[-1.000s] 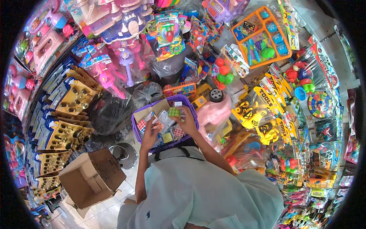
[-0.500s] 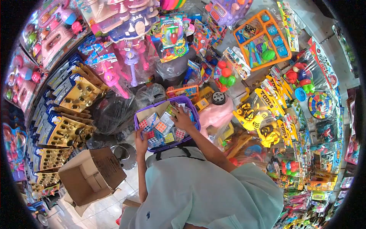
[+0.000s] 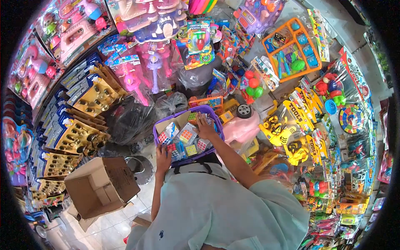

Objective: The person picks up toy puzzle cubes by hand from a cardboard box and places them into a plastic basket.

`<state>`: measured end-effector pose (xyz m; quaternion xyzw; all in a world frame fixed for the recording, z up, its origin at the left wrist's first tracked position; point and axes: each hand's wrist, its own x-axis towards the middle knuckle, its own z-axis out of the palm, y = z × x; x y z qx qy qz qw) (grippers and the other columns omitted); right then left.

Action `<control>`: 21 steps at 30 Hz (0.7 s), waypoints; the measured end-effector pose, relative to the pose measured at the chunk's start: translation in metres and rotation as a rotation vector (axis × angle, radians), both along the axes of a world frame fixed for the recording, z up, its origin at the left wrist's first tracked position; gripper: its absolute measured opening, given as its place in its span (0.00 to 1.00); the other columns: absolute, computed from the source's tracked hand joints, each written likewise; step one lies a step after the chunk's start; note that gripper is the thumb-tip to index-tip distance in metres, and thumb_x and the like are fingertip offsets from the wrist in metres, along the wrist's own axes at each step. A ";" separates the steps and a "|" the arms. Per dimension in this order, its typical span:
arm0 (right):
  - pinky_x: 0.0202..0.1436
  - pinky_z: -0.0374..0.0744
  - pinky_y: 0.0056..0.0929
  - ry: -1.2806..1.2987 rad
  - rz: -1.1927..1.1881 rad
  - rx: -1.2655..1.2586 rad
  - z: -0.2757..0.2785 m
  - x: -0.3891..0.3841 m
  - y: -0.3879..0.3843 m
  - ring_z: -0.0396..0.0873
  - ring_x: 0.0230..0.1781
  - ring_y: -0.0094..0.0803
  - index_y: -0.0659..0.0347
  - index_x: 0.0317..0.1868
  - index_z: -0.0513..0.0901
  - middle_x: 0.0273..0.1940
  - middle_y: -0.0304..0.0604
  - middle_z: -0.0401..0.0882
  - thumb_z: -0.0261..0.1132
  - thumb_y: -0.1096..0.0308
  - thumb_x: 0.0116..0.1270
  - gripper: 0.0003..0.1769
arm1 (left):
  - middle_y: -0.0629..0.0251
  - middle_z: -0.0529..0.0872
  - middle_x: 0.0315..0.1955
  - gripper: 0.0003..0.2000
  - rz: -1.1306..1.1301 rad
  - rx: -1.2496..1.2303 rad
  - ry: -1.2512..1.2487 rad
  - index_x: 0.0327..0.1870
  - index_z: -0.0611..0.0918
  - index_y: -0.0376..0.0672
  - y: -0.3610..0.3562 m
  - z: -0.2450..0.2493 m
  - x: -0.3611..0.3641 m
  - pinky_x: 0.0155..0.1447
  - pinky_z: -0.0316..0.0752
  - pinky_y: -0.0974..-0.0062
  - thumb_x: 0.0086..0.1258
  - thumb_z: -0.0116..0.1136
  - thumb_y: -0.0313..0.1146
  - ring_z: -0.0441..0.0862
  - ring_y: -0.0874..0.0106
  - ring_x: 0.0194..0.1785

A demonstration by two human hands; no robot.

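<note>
A purple plastic basket (image 3: 156,132) stands against my body, holding several boxed puzzle cubes. My left hand (image 3: 163,159) is at its near left corner, with the fingers over the rim and the thumb side partly hidden. Inside, toward the right wall, my right hand (image 3: 204,127) lies with fingers stretched out over the contents. Just left of those fingertips is a puzzle cube with green and yellow faces (image 3: 192,117). An orange-and-white cube (image 3: 186,135) sits mid-basket, a red-and-white cube (image 3: 163,138) to its left, and a yellow cube (image 3: 191,150) nearer me.
An open cardboard box (image 3: 92,189) stands on the tiled floor at left, beside a round metal object (image 3: 143,170). Carded kitchen toy sets (image 3: 89,93) hang at left. Yellow tool toys (image 3: 296,121) and an orange tray set (image 3: 291,49) lie to the right.
My right hand has shifted right within the basket, away from the green-and-yellow cube, which shows more now. The whole view has swung slightly, moving the scene right. My left hand stays at the rim.
</note>
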<state>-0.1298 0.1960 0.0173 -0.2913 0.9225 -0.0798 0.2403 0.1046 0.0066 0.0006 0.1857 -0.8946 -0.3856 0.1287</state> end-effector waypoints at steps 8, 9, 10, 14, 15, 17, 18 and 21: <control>0.71 0.38 0.70 -0.026 -0.146 -0.160 0.002 0.011 0.003 0.26 0.78 0.48 0.53 0.77 0.35 0.78 0.45 0.26 0.45 0.38 0.72 0.46 | 0.44 0.57 0.69 0.28 -0.123 0.005 -0.056 0.65 0.67 0.35 -0.005 -0.003 0.014 0.72 0.57 0.59 0.71 0.55 0.43 0.57 0.47 0.72; 0.71 0.38 0.70 -0.036 -0.219 -0.278 0.003 0.017 0.006 0.26 0.78 0.51 0.54 0.77 0.37 0.78 0.49 0.28 0.45 0.38 0.71 0.46 | 0.45 0.53 0.71 0.31 -0.158 0.079 -0.024 0.68 0.62 0.34 -0.004 -0.001 0.016 0.73 0.55 0.60 0.71 0.55 0.43 0.54 0.48 0.73; 0.71 0.38 0.70 -0.038 -0.219 -0.276 0.004 0.023 0.010 0.26 0.78 0.51 0.54 0.77 0.37 0.78 0.49 0.28 0.45 0.38 0.71 0.46 | 0.45 0.49 0.73 0.35 -0.193 0.153 0.008 0.71 0.58 0.33 -0.004 0.000 0.018 0.75 0.53 0.61 0.71 0.55 0.44 0.50 0.49 0.75; 0.74 0.38 0.62 -0.009 -0.270 -0.389 0.002 0.062 0.031 0.29 0.78 0.51 0.55 0.77 0.42 0.78 0.52 0.36 0.49 0.44 0.72 0.42 | 0.45 0.44 0.74 0.41 -0.248 0.269 -0.100 0.74 0.45 0.32 -0.003 0.008 0.035 0.77 0.46 0.64 0.71 0.55 0.43 0.43 0.52 0.78; 0.74 0.38 0.61 0.015 -0.244 -0.378 0.008 0.069 0.036 0.30 0.78 0.53 0.56 0.76 0.44 0.77 0.53 0.37 0.50 0.46 0.72 0.41 | 0.44 0.43 0.75 0.42 -0.253 0.315 -0.146 0.74 0.42 0.32 -0.003 0.014 0.037 0.77 0.43 0.65 0.71 0.55 0.42 0.41 0.53 0.78; 0.75 0.38 0.59 0.119 -0.185 -0.420 -0.009 0.081 0.053 0.31 0.77 0.57 0.57 0.76 0.48 0.77 0.55 0.40 0.51 0.51 0.73 0.38 | 0.44 0.43 0.75 0.42 -0.244 0.310 -0.111 0.74 0.42 0.32 -0.003 -0.001 0.037 0.77 0.43 0.65 0.71 0.54 0.41 0.41 0.53 0.78; 0.75 0.38 0.59 0.132 -0.183 -0.411 -0.004 0.088 0.058 0.31 0.77 0.57 0.57 0.76 0.48 0.77 0.55 0.40 0.51 0.51 0.73 0.38 | 0.44 0.43 0.75 0.42 -0.228 0.306 -0.087 0.74 0.42 0.32 -0.003 -0.007 0.038 0.77 0.42 0.65 0.71 0.54 0.41 0.41 0.54 0.78; 0.76 0.40 0.54 0.279 -0.225 -0.467 0.015 0.107 0.066 0.33 0.77 0.58 0.58 0.74 0.55 0.76 0.55 0.43 0.50 0.52 0.73 0.34 | 0.43 0.42 0.75 0.42 -0.237 0.326 -0.080 0.74 0.42 0.32 -0.002 -0.007 0.033 0.77 0.42 0.66 0.71 0.55 0.40 0.40 0.54 0.78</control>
